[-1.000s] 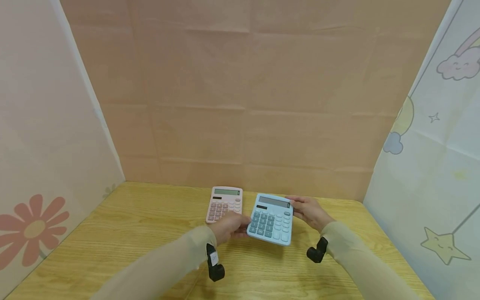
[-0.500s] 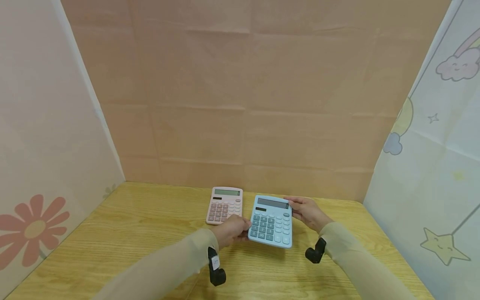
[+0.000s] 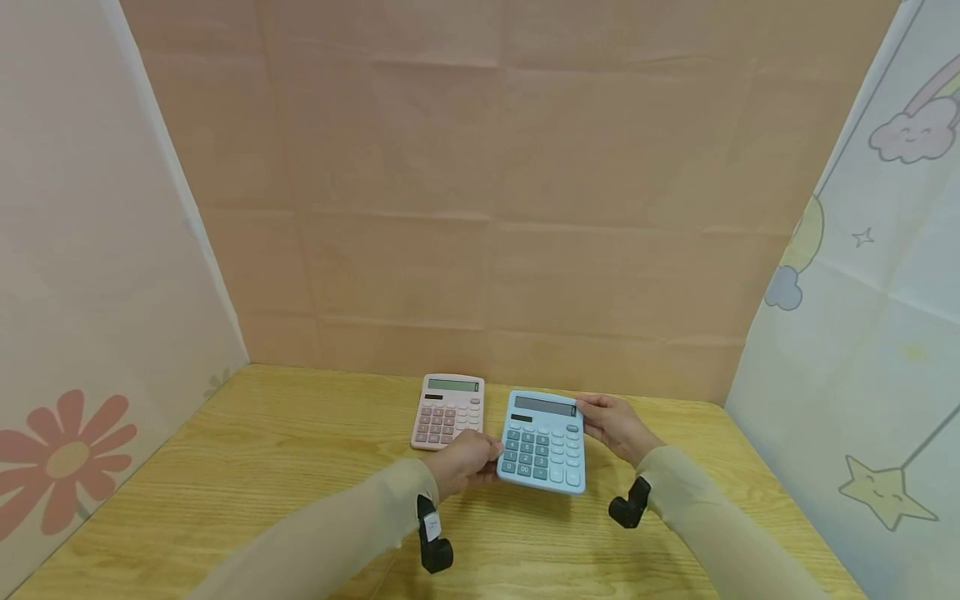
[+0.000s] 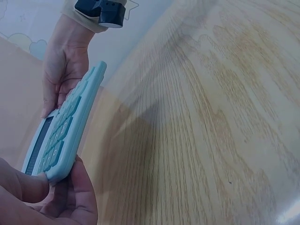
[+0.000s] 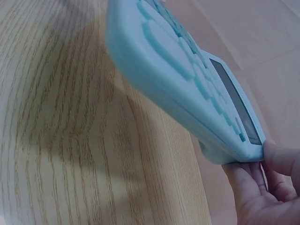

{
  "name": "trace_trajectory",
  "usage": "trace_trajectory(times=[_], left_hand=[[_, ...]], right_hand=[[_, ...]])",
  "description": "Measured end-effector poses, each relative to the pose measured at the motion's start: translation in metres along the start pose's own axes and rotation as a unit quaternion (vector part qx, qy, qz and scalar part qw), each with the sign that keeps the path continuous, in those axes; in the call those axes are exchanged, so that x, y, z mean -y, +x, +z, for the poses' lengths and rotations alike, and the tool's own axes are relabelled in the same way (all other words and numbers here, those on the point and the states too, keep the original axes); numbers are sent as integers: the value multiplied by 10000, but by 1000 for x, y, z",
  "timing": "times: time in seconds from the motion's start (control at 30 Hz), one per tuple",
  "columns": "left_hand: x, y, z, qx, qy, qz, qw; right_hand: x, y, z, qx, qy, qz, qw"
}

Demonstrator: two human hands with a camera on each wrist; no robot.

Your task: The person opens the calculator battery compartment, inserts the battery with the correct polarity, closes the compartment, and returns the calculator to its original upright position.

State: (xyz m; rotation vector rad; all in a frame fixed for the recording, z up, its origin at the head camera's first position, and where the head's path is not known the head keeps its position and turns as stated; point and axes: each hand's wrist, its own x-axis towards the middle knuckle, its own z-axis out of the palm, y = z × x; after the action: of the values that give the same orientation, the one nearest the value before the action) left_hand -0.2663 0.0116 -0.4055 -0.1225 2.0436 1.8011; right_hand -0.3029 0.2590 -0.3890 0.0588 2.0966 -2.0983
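A light blue calculator is held tilted above the table between both hands, its keys and screen facing up toward the head camera. My left hand pinches its lower left edge, thumb on top and fingers underneath, as the left wrist view shows. At the upper right corner, by the screen, my right hand grips it with the thumb at the edge and fingers behind. Just left of it, a pink calculator lies on the table, its lower right part overlapped by my left hand. Both screens read 0.
The wooden table carries the calculators. A tan sheet closes off the back, with a pale flower-patterned panel at left and a cloud-and-star panel at right. Each wrist wears a black camera mount.
The blue calculator has turned slightly and come a little lower and nearer, mostly in the first half second. Both hands keep hold of it; the pink calculator stays put.
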Motion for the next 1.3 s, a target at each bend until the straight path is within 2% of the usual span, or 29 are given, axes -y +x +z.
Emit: trace_trajectory(times=[0.4, 0.73, 1.03, 1.3], left_hand=[[2, 3, 0, -85, 29, -23, 10000], [4, 6, -2, -119, 31, -10, 9999], [3, 7, -3, -138, -21, -25, 9999], [2, 5, -3, -122, 24, 44, 9999]], right_hand=[[1, -2, 1, -406, -389, 465, 9973], [2, -6, -1, 21, -494, 463, 9977], [0, -5, -3, 237, -384, 503, 9977], [-2, -9, -3, 229, -330, 634, 9972]])
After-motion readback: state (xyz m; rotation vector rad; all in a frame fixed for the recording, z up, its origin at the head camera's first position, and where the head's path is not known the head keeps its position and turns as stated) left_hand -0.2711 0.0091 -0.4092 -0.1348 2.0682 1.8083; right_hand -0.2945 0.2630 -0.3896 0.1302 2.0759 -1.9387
